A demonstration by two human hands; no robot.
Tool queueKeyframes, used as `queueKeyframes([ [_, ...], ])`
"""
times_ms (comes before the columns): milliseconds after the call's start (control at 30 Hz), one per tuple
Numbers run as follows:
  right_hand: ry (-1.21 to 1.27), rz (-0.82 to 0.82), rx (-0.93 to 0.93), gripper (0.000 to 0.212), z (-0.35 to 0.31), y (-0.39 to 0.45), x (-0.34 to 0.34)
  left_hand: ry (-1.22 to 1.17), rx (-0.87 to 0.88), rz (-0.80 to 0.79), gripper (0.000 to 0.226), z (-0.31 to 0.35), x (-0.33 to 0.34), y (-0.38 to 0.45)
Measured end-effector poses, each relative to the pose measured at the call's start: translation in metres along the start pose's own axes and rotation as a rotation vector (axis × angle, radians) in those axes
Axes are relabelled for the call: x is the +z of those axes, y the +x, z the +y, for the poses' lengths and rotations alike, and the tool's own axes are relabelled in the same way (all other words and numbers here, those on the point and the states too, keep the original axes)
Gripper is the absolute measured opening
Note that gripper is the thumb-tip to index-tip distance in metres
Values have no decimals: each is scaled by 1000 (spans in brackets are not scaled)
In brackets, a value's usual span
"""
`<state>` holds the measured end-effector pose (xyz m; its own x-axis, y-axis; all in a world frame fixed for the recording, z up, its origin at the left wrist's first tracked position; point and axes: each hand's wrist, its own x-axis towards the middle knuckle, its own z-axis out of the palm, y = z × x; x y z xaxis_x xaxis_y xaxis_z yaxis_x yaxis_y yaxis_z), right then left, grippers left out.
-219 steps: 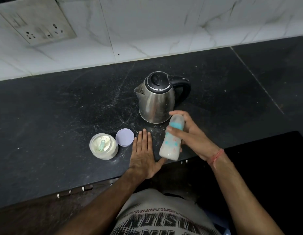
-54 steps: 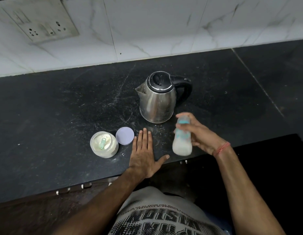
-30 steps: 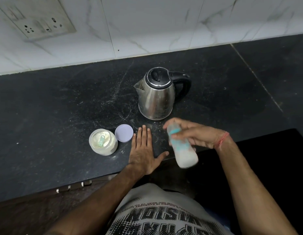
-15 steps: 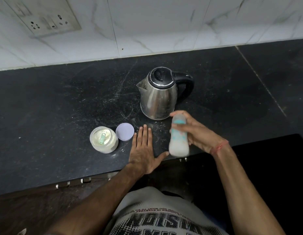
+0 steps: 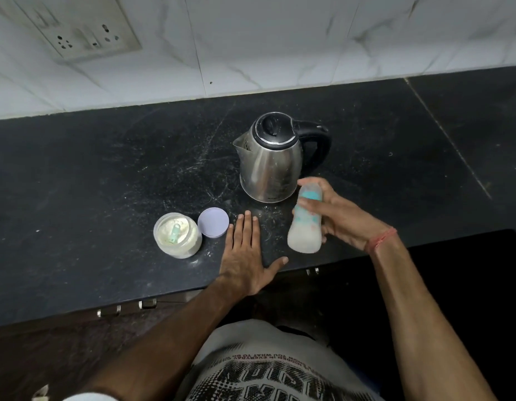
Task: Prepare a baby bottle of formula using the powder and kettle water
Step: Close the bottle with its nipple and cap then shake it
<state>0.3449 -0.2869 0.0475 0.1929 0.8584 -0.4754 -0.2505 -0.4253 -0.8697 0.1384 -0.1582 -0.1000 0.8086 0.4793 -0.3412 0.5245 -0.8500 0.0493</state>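
R hand (image 5: pixel 342 218) grips bottle (image 5: pixel 305 227); L hand (image 5: pixel 245 257) flat on counter (image 5: pixel 106 183).

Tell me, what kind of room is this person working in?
Most likely a home kitchen: a dark stone countertop runs along a white marble-tiled wall with a socket plate, and a steel electric kettle stands on it beside an open jar of powder.

A baby bottle (image 5: pixel 305 224) with teal markings, filled with milky white liquid, is held upright above the front edge of a black counter (image 5: pixel 106 175), blurred. Just behind it stands a steel kettle (image 5: pixel 270 157) with a closed black lid and a black handle pointing right. To the left sits an open jar of pale powder (image 5: pixel 177 235) with a scoop inside, its lilac lid (image 5: pixel 213 222) lying flat beside it.
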Motion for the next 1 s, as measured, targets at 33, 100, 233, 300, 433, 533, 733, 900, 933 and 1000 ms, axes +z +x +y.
queueKeyframes([
  [33, -45, -31, 18, 61, -2, -1, 0, 2, -2, 1, 128, 1, 1, 1],
  [100, -164, -208, 64, 60, -4, -3, 0, 10, 4, -4, 128, 1, 1, 1],
  [233, -45, -45, 21, 56, 0, -3, -5, 12, -4, 6, 128, -1, 1, 0],
  [300, -146, -160, 68, 56, 1, -3, -4, 5, 5, 4, 127, 0, 1, 0],
  [433, -65, -26, 34, 52, 7, 2, -5, -1, -6, 4, 128, 0, 3, 1],
  [533, -142, -170, 76, 55, 4, 1, -5, -4, 5, 9, 127, 1, 3, 1],
  [733, -47, -85, 44, 51, 6, 6, -3, -12, 3, 28, 127, 1, 4, 0],
  [900, 3, 54, 27, 63, 11, 9, 3, -12, -2, 32, 129, 0, 4, 0],
  [933, -83, -8, 53, 60, 12, 8, 6, -12, 5, 28, 129, 0, 4, 0],
  [1000, -130, -19, 26, 54, 18, 7, 9, -21, 12, 17, 129, 0, 5, -1],
])
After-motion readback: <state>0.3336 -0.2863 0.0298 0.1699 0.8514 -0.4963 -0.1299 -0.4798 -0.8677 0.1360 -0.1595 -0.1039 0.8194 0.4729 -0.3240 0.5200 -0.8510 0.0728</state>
